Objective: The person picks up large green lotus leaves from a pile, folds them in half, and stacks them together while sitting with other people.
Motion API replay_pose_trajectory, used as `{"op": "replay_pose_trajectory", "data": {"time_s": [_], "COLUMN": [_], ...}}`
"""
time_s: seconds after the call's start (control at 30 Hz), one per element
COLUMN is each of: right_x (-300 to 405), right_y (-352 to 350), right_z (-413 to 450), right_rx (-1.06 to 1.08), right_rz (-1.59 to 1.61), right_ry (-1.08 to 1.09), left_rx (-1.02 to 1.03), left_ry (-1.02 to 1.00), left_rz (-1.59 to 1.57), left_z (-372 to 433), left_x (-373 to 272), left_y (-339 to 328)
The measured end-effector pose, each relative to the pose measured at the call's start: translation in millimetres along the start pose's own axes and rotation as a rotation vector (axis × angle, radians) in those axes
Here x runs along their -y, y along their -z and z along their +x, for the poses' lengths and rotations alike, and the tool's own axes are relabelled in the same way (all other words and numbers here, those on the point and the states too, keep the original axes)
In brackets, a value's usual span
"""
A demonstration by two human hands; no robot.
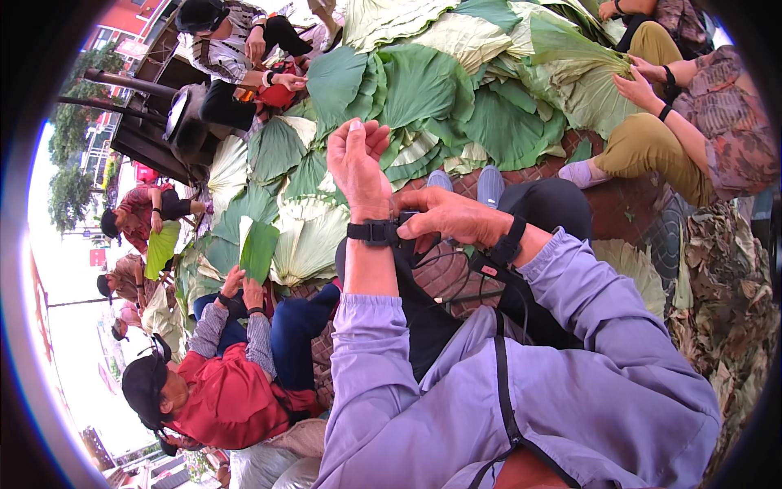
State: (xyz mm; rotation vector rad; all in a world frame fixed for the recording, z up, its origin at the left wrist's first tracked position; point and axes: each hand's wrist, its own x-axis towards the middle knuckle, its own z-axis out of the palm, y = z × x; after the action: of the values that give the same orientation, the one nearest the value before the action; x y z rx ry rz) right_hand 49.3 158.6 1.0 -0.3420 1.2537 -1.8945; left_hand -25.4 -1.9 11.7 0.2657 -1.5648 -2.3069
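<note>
My left hand [359, 162] is raised palm up, its fingers loosely curled with nothing in them. A black buckled wristband [374, 233] goes round my left wrist. Across from the right comes my right hand [449, 214], its thumb and fingers closed on a small black device [407, 217] at the side of that band. My right wrist bears another black strap [508, 239]. Near it, a black box [486, 267] with thin cables hangs over my lap. Beyond my hands lie overlapping green lotus leaves [421, 85], some with pale undersides up.
To the left sits a person in red [229, 397], holding a folded leaf [259, 250]. Another person [721, 122] at the right holds leaves, and a third [226, 49] sits at the upper left. Dry brown leaves [721, 293] are heaped at the right, beside red paving [623, 208].
</note>
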Motion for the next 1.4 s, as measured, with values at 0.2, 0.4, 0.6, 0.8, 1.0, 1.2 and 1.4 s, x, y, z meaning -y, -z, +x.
{"op": "replay_pose_trajectory", "data": {"time_s": [0.2,0.4,0.6,0.8,1.0,1.2,1.4], "right_x": [4,-3,-23,-27,-25,-25,-1], "right_y": [0,3,6,5,5,4,15], "right_z": [-4,-5,-3,-7,-7,-6,-9], "right_rx": [0.058,0.077,0.115,0.151,0.174,0.140,0.065], "right_rz": [-0.003,0.051,0.154,0.200,0.209,0.143,-0.081], "right_ry": [0.048,-0.099,-0.172,-0.169,-0.208,-0.185,-0.133], "left_rx": [0.063,0.079,0.024,0.132,0.192,0.233,0.239], "left_ry": [0.244,0.464,0.104,-0.123,-0.329,-0.194,-0.075], "left_rz": [-0.345,-0.660,-0.049,0.414,0.791,0.634,0.383], "left_z": [9,12,-5,-10,-10,-8,-7], "left_x": [9,11,12,21,29,37,31], "left_y": [12,17,8,10,18,20,30]}}
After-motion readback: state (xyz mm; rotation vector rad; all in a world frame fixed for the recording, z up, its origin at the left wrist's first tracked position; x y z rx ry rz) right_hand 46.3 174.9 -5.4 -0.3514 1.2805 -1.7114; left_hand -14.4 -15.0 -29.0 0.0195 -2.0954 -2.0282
